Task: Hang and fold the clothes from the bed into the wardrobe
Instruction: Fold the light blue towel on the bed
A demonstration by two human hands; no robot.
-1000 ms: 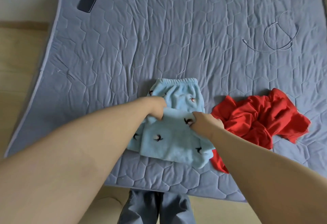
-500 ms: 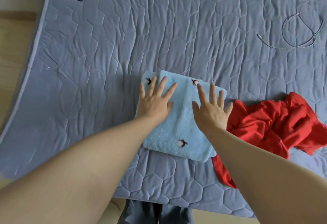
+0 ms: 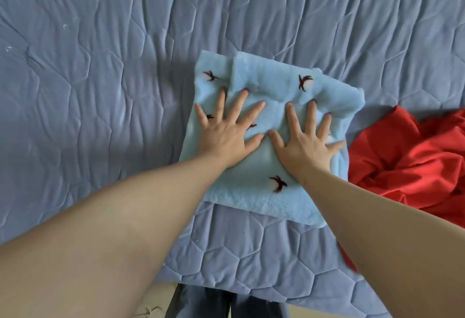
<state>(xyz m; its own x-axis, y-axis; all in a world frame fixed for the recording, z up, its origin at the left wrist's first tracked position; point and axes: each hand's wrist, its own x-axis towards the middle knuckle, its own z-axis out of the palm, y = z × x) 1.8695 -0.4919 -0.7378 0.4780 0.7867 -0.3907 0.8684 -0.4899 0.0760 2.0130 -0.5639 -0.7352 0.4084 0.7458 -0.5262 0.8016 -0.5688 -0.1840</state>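
Both hands lie flat, fingers spread wide and gripping nothing, on the folded blue fleece garment (image 3: 266,141) near the bed (image 3: 100,91) edge: left hand (image 3: 226,134) and right hand (image 3: 307,146) side by side. A crumpled red garment (image 3: 407,161) lies just right, nearer the right hand. No wardrobe is visible.

Blue fleece (image 3: 271,76) folded; left hand (image 3: 225,135), right hand (image 3: 305,148) now flat.

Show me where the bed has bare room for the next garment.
Bare quilt lies left of the folded blue fleece and beyond it. Crowded right: the red garment abuts the fleece, which the left hand and right hand press flat.
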